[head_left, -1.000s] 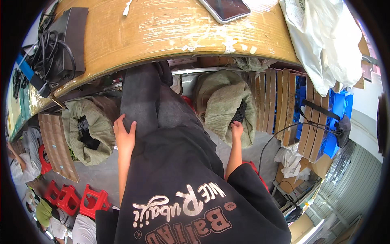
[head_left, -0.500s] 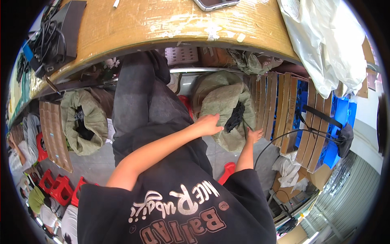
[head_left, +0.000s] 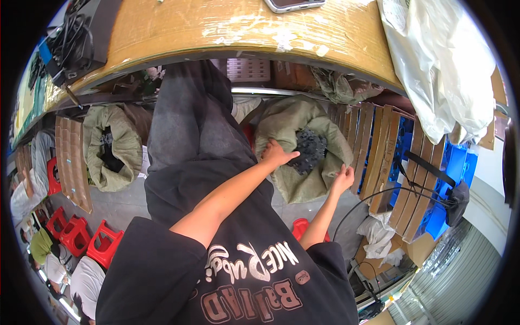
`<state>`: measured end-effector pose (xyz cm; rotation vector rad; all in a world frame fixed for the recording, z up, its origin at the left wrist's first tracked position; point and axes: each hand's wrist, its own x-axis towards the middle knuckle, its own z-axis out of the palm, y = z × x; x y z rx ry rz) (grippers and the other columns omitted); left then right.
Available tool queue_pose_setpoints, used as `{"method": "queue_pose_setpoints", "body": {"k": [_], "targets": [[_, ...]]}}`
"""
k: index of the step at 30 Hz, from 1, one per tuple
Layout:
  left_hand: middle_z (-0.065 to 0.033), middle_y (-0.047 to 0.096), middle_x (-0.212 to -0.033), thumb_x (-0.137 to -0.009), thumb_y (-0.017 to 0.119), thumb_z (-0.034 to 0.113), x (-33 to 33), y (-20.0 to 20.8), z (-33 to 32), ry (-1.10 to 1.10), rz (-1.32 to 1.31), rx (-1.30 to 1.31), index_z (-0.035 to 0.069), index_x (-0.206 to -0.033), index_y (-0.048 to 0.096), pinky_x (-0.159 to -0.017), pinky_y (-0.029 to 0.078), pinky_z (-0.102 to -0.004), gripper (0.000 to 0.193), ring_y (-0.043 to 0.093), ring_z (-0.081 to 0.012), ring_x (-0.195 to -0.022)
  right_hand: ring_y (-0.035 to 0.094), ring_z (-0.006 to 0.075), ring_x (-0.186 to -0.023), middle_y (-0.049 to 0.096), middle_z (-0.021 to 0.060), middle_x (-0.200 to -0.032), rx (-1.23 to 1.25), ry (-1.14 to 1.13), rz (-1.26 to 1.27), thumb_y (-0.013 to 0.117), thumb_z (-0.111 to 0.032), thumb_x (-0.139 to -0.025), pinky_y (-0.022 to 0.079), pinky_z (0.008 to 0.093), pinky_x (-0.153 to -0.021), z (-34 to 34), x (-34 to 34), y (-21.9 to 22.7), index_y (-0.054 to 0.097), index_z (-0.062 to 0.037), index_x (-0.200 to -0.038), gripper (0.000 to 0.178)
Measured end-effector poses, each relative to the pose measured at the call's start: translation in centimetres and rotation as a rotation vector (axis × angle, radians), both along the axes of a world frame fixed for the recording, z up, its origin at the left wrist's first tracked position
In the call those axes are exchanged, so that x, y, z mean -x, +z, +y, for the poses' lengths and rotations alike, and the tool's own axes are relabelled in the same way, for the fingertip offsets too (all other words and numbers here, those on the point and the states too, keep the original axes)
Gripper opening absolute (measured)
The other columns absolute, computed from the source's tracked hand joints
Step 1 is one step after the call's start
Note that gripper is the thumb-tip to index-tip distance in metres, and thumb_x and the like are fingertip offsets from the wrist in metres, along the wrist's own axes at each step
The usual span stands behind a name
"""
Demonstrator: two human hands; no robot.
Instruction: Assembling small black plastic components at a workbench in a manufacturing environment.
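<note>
A green woven sack (head_left: 295,187) stands open on the floor to the right of my legs. Small black pieces (head_left: 310,151) show inside its mouth; they are too small to name. My left hand (head_left: 279,154) grips the sack's left rim, the thumb pointing in toward the pieces. On the right side of the mouth, my right hand (head_left: 343,179) pinches the folded edge of the cloth between thumb and fingers. The mouth is spread wide between both hands.
A wooden-topped table (head_left: 244,27) with a phone (head_left: 295,5) spans the far side. Another green sack (head_left: 127,146) with dark contents stands left of my legs. Cardboard and blue trays (head_left: 387,157) are stacked at right, near a black cable (head_left: 374,192). Red stools (head_left: 104,244) stand lower left.
The sack's mouth has spread wider, showing more black pieces. My left hand has shifted slightly farther away along the rim. My right hand's spread fingers have closed on the edge.
</note>
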<state>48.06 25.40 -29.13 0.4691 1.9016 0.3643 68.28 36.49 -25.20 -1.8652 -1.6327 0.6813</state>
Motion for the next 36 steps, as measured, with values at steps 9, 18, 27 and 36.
{"method": "queue_pose_setpoints", "body": {"k": [9,18,27,36], "targets": [[-0.0246,0.041,-0.117,-0.067,0.062,0.05,4.0,-3.5,0.1,0.136,0.185,0.131,-0.006,-0.112,0.035,-0.08,0.043,-0.0434,0.076,0.047,-0.0363,-0.104,0.035,0.0324,-0.054,0.046,0.0186,-0.061,-0.074,0.334,-0.207,0.055,-0.014,-0.08,0.036,0.0372,-0.051,-0.7,6.5,2.0,0.046,-0.0002,-0.076,0.017],[-0.0277,0.016,-0.135,-0.049,0.065,0.068,1.5,-2.5,0.9,0.083,-0.1,0.305,-0.008,-0.131,-0.001,-0.097,0.028,-0.0446,0.13,0.026,-0.0388,-0.122,0.043,0.0319,-0.051,0.048,0.0176,-0.057,0.046,0.373,-0.244,0.055,-0.014,-0.079,0.037,0.0387,-0.05,-5.6,7.4,-0.2,0.048,-0.0015,-0.077,0.015],[-0.0179,0.059,-0.095,-0.075,0.052,0.016,3.6,-2.4,0.3,-0.131,0.203,0.053,0.002,-0.087,0.061,-0.075,0.046,-0.0425,0.021,0.057,-0.0346,-0.09,0.05,0.0203,-0.052,0.048,0.0105,-0.054,0.253,0.114,0.059,0.056,-0.014,-0.079,0.039,0.0353,-0.05,-5.9,8.0,-5.0,0.048,-0.0011,-0.074,0.016],[-0.0256,0.057,-0.079,-0.07,0.046,0.011,-0.5,3.0,2.0,0.327,-0.035,-0.266,-0.005,-0.069,0.058,-0.065,0.042,-0.0469,0.02,0.056,-0.0384,-0.078,0.046,0.0099,-0.046,0.049,0.0031,-0.056,0.017,-0.184,0.201,0.058,-0.006,-0.075,0.038,0.0241,-0.039,10.2,-5.8,0.2,0.052,0.0003,-0.07,0.01]]}}
